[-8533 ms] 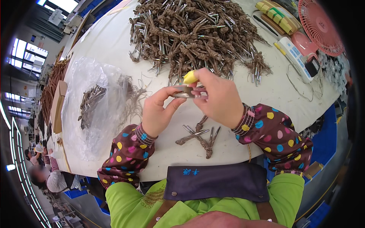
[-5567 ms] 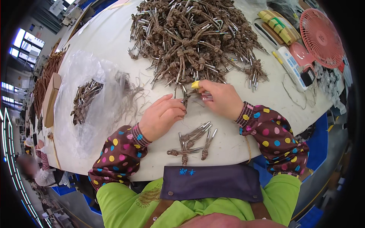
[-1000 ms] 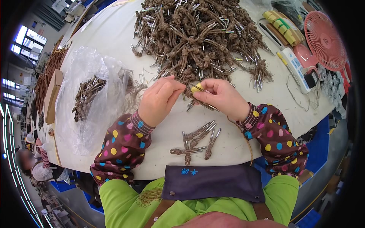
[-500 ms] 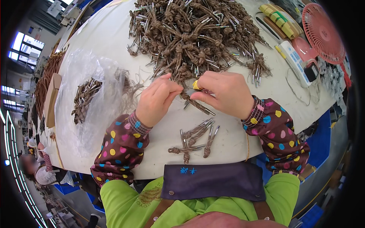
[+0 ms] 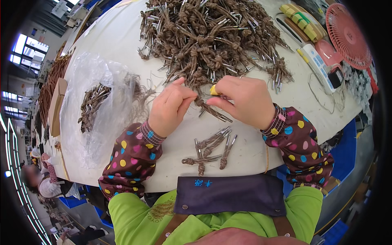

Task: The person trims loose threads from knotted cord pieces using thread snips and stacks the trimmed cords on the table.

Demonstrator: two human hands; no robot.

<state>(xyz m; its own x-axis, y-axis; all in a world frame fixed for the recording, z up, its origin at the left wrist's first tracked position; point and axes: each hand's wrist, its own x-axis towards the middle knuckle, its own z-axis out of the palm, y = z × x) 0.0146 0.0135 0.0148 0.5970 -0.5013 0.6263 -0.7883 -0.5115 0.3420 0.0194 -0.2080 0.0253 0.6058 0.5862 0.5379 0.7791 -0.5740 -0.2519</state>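
My left hand (image 5: 171, 107) is closed in a pinch at the knot of a brown cord (image 5: 210, 109). The cord's metal-tipped ends point down to the right, above the table. Close to the right of that knot is my right hand (image 5: 247, 100), thumb and fingers closed around something small and dark, mostly hidden. A yellow wrap (image 5: 213, 90) covers one of its fingertips. Just beyond both hands rises a large pile of knotted brown cords (image 5: 208, 45) with silvery tips. Several similar cord pieces (image 5: 210, 149) lie on the table nearer to me.
The white table (image 5: 163, 171) holds a clear plastic bag (image 5: 110, 130) with more cords at left, beside a cardboard box (image 5: 57, 106). At right are a pink fan (image 5: 349, 36), a white power strip (image 5: 318, 65) and a yellow-handled tool (image 5: 304, 56). Another person (image 5: 51, 188) sits far left.
My right hand has shifted slightly right, and its thumb tip stands a little farther from the cord. My left hand keeps its pinch at the knot.
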